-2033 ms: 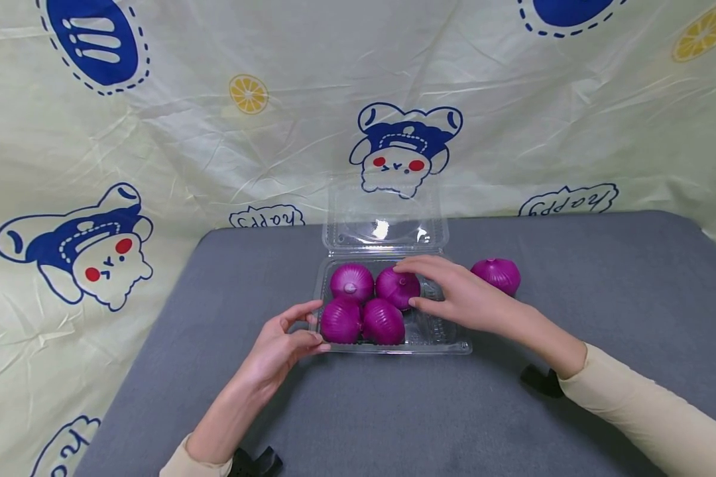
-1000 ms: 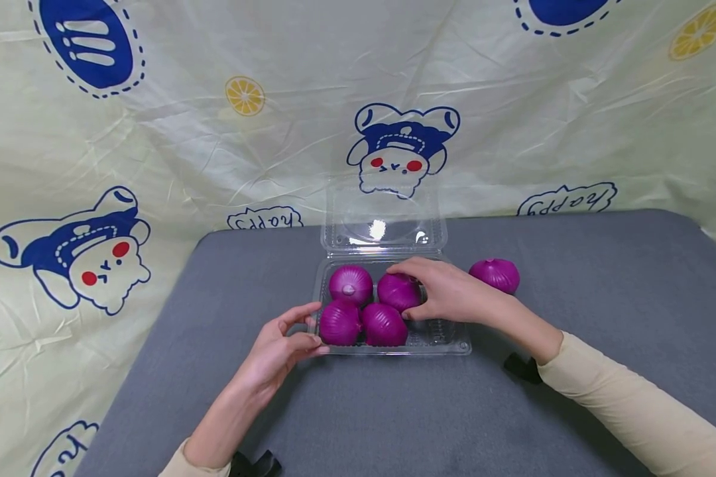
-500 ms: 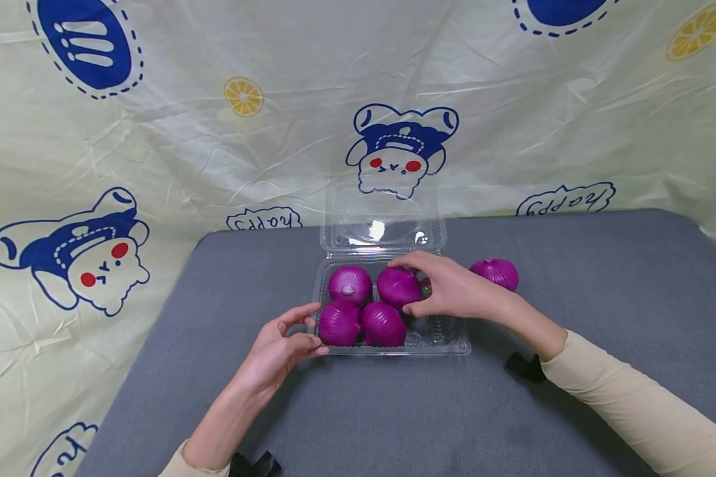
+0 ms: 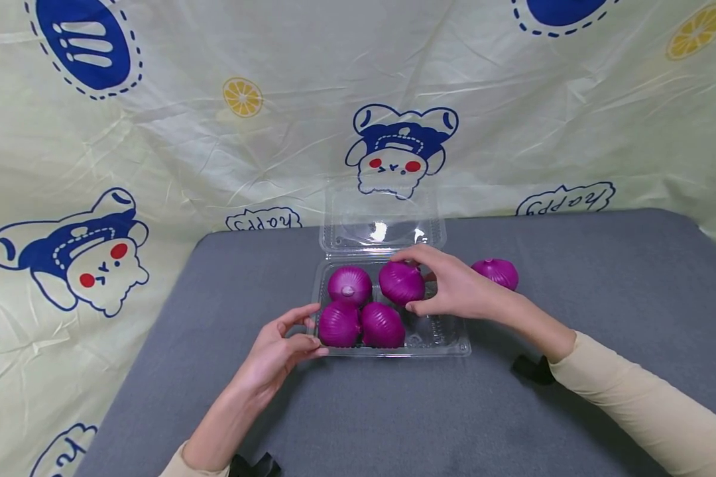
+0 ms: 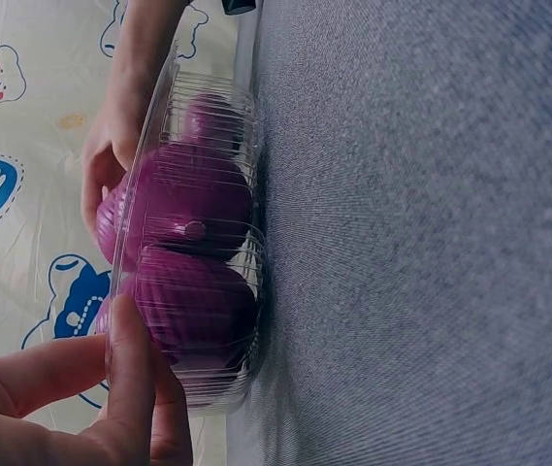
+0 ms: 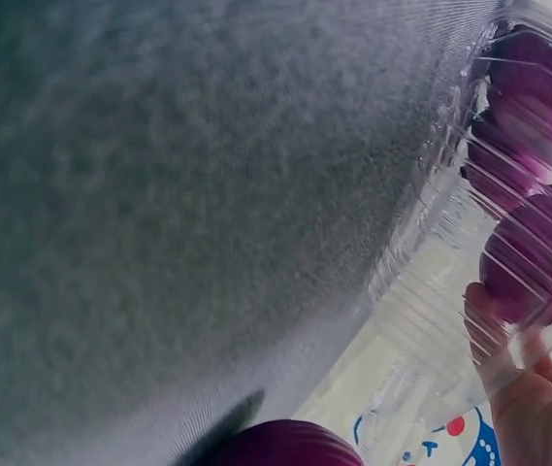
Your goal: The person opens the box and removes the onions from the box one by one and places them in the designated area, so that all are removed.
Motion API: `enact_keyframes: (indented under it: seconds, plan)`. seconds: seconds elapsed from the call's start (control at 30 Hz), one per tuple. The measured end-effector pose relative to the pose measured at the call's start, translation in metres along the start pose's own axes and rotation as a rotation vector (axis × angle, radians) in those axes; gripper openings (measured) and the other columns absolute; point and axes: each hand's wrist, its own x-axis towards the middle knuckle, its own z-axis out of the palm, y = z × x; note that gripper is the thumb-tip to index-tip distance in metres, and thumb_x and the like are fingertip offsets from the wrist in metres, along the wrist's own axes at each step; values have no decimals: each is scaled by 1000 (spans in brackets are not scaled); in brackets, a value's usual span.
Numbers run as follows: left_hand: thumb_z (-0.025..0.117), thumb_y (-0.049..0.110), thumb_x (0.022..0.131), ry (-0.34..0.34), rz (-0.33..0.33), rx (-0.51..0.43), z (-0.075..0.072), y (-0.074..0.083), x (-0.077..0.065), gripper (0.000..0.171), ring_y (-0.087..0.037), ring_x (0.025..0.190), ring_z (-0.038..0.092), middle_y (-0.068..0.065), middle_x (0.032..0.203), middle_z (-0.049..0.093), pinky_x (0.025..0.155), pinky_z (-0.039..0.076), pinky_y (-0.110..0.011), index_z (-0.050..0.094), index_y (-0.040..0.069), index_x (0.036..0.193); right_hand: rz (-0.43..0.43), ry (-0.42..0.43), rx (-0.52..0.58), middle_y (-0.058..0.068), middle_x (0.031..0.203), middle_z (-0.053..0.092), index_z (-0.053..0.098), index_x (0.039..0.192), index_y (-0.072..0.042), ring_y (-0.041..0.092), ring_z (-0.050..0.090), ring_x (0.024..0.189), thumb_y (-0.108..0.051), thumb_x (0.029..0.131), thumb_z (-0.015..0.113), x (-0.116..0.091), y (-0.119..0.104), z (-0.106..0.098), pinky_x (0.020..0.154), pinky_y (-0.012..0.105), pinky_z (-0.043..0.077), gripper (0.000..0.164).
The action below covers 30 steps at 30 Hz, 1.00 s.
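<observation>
A clear plastic clamshell box (image 4: 435, 338) lies on the table with its lid raised at the back. Several purple onions sit in its left and middle part. My right hand (image 4: 453, 285) holds the back right onion (image 4: 402, 283) between thumb and fingers; in the right wrist view this onion (image 6: 537, 254) shows through the box wall. At the box's left rim, my left hand (image 4: 283, 344) pinches the edge between thumb and fingers, as the left wrist view shows with the thumb (image 5: 130, 354) against the plastic. One more onion (image 4: 496, 273) lies on the table right of the box.
The grey table (image 4: 370, 411) reaches back to a pale printed cloth (image 4: 298, 152) hanging behind it. The raised clear lid (image 4: 384, 228) stands against that cloth. Black wrist straps (image 4: 534, 370) show at both cuffs.
My right hand has closed on the back right onion and raised it slightly, shifting a little up and right over the last half second. The left hand keeps its place on the rim.
</observation>
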Motion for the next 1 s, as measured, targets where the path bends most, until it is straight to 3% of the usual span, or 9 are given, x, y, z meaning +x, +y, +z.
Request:
enact_keyframes:
  seconds: [0.27, 0.5, 0.73, 1.0]
  plan:
    - [53, -16, 85, -2, 0, 5, 0, 1, 0, 59, -22, 74, 61, -16, 111, 40, 86, 58, -38, 47, -1, 142, -3, 50, -48, -6, 126, 52, 50, 137, -28, 17, 52, 113, -23, 70, 88, -9, -8, -8, 78, 36, 59, 76]
    - [53, -16, 85, 5, -5, 10, 0, 1, -1, 58, -22, 74, 61, -16, 110, 40, 86, 58, -38, 49, 0, 140, -24, 96, -56, -6, 129, 50, 51, 136, -27, 18, 53, 116, -27, 71, 88, -23, -14, -17, 81, 39, 59, 75]
    - [53, -15, 85, 7, -7, 14, 0, 0, -1, 58, -22, 75, 60, -17, 111, 40, 86, 58, -38, 48, 0, 141, -8, 172, -79, -4, 132, 48, 51, 135, -26, 19, 51, 117, -21, 68, 90, -38, -15, -28, 81, 47, 59, 77]
    - [53, -15, 85, 3, -9, 12, -1, 0, 0, 59, -21, 75, 61, -16, 111, 40, 86, 58, -38, 47, -1, 141, 0, 214, -120, -3, 133, 48, 52, 135, -25, 21, 50, 117, -15, 69, 89, -58, -17, -45, 78, 46, 60, 76]
